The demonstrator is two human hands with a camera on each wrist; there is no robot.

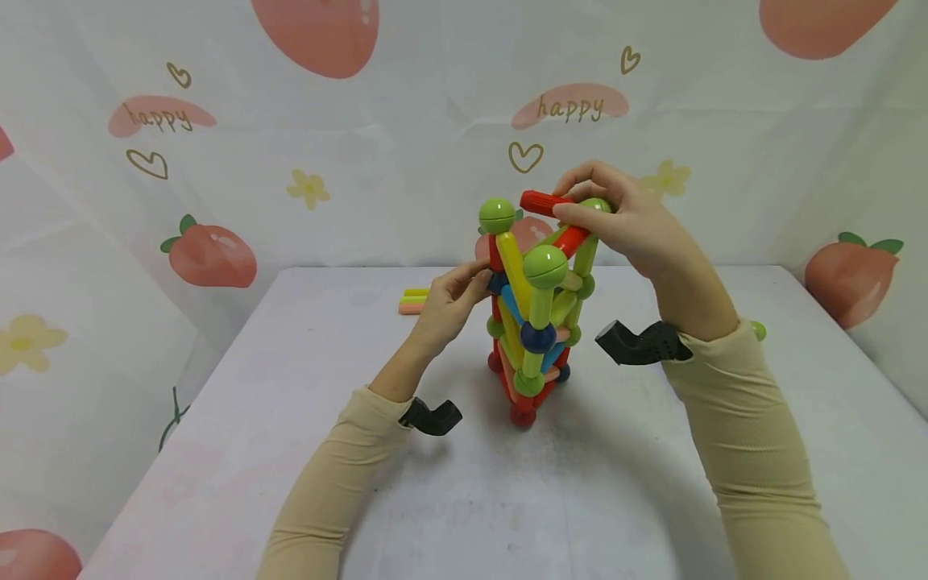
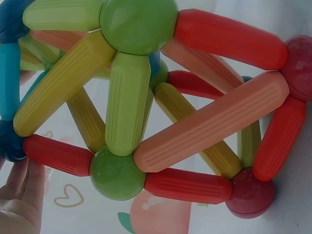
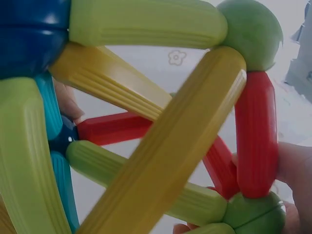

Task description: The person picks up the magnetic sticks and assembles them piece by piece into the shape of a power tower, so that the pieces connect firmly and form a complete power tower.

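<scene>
A tower of magnetic sticks and balls (image 1: 536, 314) stands upright on the table. My left hand (image 1: 449, 306) pinches a dark blue ball (image 1: 497, 282) on its left side, seen too as the blue ball (image 2: 10, 141) by the fingertips in the left wrist view. At the top, my right hand (image 1: 627, 213) holds a red magnetic stick (image 1: 544, 203) between thumb and fingers, its free end pointing left toward a green ball (image 1: 496, 216). Another green ball (image 1: 545, 267) tops the near corner. Part of the right hand's grip is hidden behind the sticks in the right wrist view.
Several loose yellow and pink sticks (image 1: 414, 301) lie on the white table (image 1: 333, 354) behind the left hand. A green ball (image 1: 758, 330) shows past the right forearm. A printed cloth (image 1: 406, 145) hangs behind the table.
</scene>
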